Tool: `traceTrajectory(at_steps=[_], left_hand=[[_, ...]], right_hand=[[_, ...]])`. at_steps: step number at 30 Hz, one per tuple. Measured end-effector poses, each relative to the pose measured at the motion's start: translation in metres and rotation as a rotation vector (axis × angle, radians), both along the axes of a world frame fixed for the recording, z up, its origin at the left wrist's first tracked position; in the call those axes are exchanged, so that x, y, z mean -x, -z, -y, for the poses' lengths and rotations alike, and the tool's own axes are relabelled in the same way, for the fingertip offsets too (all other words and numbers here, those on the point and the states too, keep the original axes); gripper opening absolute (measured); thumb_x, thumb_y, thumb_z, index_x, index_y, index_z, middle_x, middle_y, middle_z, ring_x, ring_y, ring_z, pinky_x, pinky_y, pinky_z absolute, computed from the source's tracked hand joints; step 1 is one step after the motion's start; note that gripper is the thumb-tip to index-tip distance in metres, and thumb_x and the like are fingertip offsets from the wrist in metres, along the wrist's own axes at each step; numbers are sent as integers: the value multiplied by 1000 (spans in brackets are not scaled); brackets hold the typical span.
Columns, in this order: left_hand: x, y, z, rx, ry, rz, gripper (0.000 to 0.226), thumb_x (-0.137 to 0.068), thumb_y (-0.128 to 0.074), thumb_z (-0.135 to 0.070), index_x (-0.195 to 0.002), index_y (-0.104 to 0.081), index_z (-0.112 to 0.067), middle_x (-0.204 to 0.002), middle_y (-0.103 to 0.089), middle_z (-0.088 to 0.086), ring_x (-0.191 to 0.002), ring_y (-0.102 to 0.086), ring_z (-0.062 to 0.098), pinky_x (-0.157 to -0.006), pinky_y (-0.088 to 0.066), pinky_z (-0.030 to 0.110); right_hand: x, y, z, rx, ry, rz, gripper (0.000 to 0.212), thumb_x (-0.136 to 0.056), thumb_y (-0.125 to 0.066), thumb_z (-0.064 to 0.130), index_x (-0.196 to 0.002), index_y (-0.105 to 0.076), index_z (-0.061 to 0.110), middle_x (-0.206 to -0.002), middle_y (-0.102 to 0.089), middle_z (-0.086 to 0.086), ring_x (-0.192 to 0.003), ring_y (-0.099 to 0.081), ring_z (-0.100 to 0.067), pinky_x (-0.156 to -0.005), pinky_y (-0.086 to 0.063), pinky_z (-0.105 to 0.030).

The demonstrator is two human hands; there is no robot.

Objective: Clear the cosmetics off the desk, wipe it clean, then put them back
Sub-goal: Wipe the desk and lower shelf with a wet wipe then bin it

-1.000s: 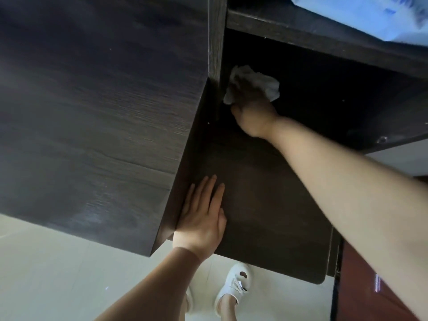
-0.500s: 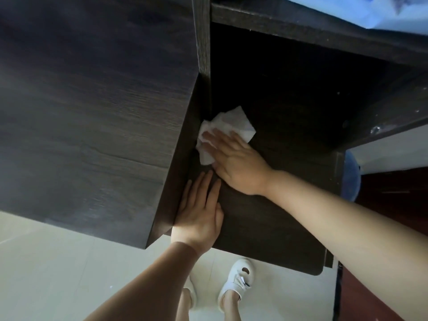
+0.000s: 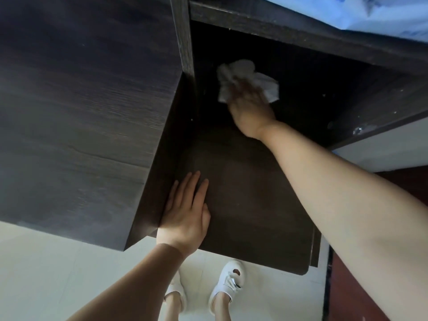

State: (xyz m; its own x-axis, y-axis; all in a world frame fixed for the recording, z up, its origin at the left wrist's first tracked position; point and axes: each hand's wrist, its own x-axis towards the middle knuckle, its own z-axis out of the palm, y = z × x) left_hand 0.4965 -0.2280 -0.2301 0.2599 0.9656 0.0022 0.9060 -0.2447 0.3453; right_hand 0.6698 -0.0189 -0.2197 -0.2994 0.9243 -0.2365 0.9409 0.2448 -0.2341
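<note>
A dark wood-grain desk fills the view above a pale tiled floor, with a lower shelf recessed at its right side and a blue-white sheet at one o'clock. The left hand lies flat on the shelf near its front edge, at six o'clock, fingers straight and together, holding nothing. The right hand reaches deep into the shaded recess at twelve o'clock and presses a crumpled white tissue against the shelf near the upright divider; motion blur hides whether its fingers curl round the tissue or lie flat on it. White shoes stand on the floor at six o'clock, below the shelf edge.
</note>
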Motion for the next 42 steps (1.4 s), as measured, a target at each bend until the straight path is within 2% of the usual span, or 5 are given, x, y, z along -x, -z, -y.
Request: traceTrajectory(at_steps=[9, 23, 29, 38, 42], left_hand=[[0, -1, 0, 11, -2, -3, 47, -86, -33, -22, -129, -41, -4, -136, -47, 21, -130, -29, 28, -112, -9, 36], [0, 0, 0, -24, 11, -2, 47, -86, -33, -21, -127, -43, -1, -134, -47, 23, -128, -28, 29, -112, -7, 35], [-1, 0, 2, -30, 8, -21, 50, -87, -31, -23, -129, -44, 1, -136, -45, 23, -129, -26, 28, -111, -10, 38], [-3, -6, 2, 61, -14, -38, 54, -88, -25, -27, -133, -42, -1, -142, -39, 19, -134, -31, 32, -113, -11, 39], [8, -16, 28, 131, -26, 148, 49, -87, -31, -20, -132, -44, -3, -144, -36, 19, -133, -33, 31, -109, -25, 38]], right_hand=[[-60, -15, 23, 145, 879, -90, 58, -100, -13, 38, -146, 4, 7, -157, 12, -9, -144, 12, -21, -116, 5, -35], [-39, -7, 243, 85, 289, 105, 63, -94, -11, 48, -145, -19, 12, -154, -16, -20, -141, -8, -37, -114, -13, -51], [-61, 0, 129, 84, 348, 70, 56, -99, -13, 41, -147, 6, 21, -156, 15, -7, -142, 18, -26, -117, 9, -44], [-24, 0, 310, 14, 494, 103, 65, -97, -1, 47, -142, -25, 7, -149, -28, -23, -137, -24, -40, -108, -26, -55], [51, -2, 268, -16, 303, 40, 66, -93, -1, 46, -146, -11, 9, -156, -9, -13, -143, 3, -25, -116, 4, -43]])
